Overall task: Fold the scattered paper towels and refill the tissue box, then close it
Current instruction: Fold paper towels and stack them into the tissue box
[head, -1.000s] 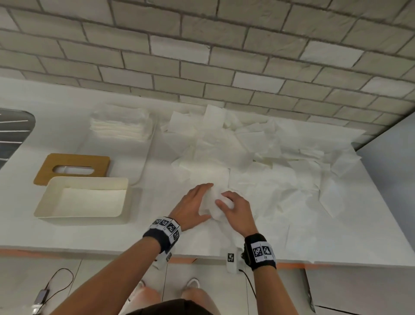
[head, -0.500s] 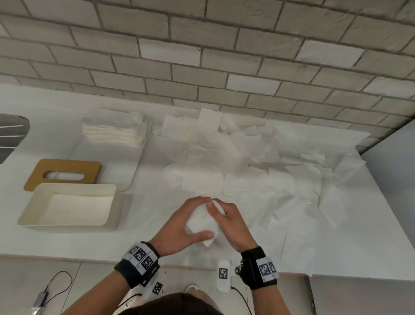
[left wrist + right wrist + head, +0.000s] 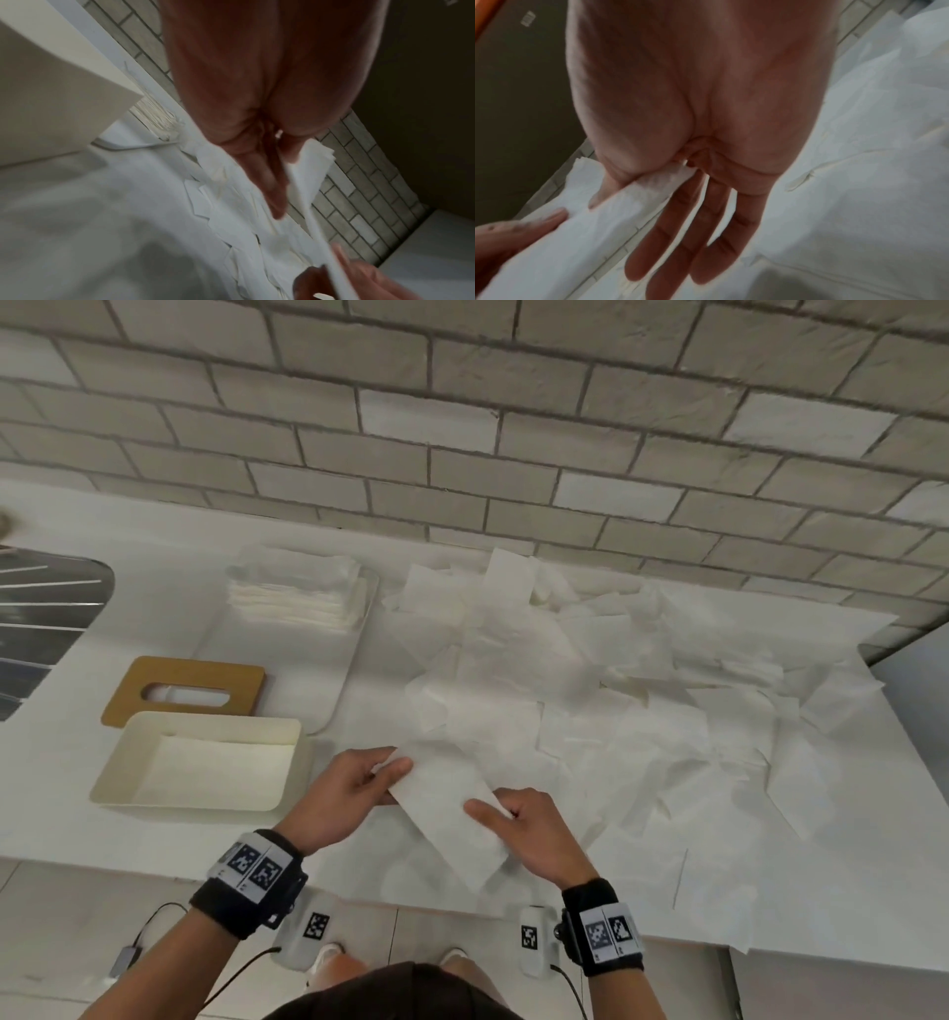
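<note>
Unfolded since before, one paper towel (image 3: 449, 814) stretches between two pinching hands, left (image 3: 344, 796) and right (image 3: 534, 834).

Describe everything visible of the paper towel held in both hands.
The paper towel is a white, thin, soft-looking sheet folded into a long narrow strip. It lies slanted above the counter's near edge, one end far-left, the other near-right. The left hand pinches its far-left end, thumb on top; the right hand pinches its right side. It looks slightly crinkled.
</note>
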Demonstrator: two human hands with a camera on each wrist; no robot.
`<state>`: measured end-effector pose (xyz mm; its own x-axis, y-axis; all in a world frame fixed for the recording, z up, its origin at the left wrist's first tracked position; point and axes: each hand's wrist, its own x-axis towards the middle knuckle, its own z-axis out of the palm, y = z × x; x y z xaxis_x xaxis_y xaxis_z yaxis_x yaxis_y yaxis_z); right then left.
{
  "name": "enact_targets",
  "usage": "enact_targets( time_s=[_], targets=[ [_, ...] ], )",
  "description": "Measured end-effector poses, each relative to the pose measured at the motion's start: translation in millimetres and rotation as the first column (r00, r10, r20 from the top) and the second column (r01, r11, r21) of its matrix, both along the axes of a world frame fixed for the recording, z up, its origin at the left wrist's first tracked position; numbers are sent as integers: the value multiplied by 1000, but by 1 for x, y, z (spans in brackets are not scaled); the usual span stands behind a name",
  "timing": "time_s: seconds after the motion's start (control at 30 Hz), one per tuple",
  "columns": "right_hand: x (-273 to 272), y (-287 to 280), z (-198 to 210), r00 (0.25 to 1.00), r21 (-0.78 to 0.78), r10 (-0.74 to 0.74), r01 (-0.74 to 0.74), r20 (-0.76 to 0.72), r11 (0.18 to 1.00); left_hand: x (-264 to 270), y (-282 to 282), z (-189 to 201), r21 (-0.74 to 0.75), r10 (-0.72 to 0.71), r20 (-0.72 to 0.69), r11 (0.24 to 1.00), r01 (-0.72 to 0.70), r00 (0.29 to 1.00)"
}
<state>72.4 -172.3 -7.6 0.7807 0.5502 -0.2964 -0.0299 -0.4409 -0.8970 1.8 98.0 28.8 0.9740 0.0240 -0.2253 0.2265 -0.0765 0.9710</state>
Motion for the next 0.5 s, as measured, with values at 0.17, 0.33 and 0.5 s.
enact_targets(
  time_s=[0.17,0.33,0.5],
  targets=[
    [28,8,-26,933,-224,-217,286,288,932,1,1,19,92,250,76,962,-257,965],
    [61,10,-64,901,-623,-166,401,401,672,-1,23,33,292,301,168,894,-339,939],
    [62,9,-56,868,-416,-219,418,446,807,-3,45,46,288,370,211,861,-420,905]
  ],
)
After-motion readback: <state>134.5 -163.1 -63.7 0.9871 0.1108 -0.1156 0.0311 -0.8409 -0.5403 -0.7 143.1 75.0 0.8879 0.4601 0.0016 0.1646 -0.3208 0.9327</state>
